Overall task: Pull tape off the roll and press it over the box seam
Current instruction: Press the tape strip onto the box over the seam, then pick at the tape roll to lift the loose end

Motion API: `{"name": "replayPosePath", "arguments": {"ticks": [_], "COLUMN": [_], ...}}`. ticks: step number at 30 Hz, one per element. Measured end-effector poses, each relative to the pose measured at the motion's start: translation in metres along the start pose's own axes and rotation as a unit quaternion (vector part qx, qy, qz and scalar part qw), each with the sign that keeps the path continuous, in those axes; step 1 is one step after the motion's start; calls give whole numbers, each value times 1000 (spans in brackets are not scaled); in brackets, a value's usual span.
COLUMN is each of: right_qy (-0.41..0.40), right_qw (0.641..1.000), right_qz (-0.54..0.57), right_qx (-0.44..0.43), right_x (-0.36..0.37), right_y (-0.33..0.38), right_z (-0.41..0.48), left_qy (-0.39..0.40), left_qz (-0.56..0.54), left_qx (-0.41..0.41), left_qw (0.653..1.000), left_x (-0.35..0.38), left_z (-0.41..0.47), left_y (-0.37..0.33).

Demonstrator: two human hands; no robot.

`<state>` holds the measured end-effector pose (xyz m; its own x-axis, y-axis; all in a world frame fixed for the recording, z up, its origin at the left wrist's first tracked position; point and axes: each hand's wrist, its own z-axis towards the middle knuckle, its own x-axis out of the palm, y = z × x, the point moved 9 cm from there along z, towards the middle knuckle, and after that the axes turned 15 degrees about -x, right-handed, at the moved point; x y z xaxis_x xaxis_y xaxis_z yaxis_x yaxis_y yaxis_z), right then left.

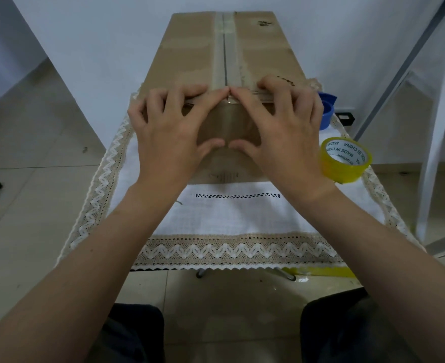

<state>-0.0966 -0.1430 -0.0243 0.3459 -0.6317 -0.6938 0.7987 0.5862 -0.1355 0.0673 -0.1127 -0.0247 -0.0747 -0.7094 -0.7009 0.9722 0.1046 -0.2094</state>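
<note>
The left hand (169, 132) and right hand (281, 134) lie spread over the near top edge of the box (190, 48), index fingertips meeting at the seam (225, 61) and thumbs on the front face, probably to fold the clear tape (217, 53) around the corner. Neither grip closes on anything; the fingers only press. The tape roll (345, 159) sits on the tabletop (242, 218), just beside the right wrist.
</note>
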Motion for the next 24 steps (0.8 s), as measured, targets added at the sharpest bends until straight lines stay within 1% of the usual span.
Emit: {"name": "replayPosePath", "arguments": {"ticks": [2, 4, 11, 13, 16, 18, 19, 21, 22, 24], "right_qy": [3, 11, 35, 38, 16, -29, -57, -105, -116, -99], "right_qw": [1000, 999, 998, 997, 997, 991, 987, 980, 978, 978], "right_qz": [-15, -33, -44, -39, 37, 113, 140, 163, 170, 185], "right_qx": [-5, -13, -38, -51, -65, -64, -57, -35, -22, -5], "right_x": [3, 7, 13, 10, 0, -12, -19, -33, -38, -38], "right_y": [2, 5, 12, 11, 7, 0, -6, -26, -37, -60], "right_z": [-5, -8, -17, -19, -21, -24, -28, -35, -39, -47], "left_qy": [1, -8, -2, 0, -27, -45, -54, -64, -65, -66], "left_qz": [43, 64, 63, 39, -82, -154, -168, -159, -149, -136], "left_qx": [16, 34, 52, 47, 18, -2, -9, -21, -30, -45], "left_qw": [999, 997, 997, 998, 996, 987, 984, 985, 986, 988], "left_x": [5, 6, 10, 7, -8, -18, -22, -26, -25, -23], "left_z": [-6, -9, -13, -12, -13, -18, -22, -27, -29, -31], "left_y": [-3, -5, -5, -5, -8, -17, -24, -40, -48, -62]}}
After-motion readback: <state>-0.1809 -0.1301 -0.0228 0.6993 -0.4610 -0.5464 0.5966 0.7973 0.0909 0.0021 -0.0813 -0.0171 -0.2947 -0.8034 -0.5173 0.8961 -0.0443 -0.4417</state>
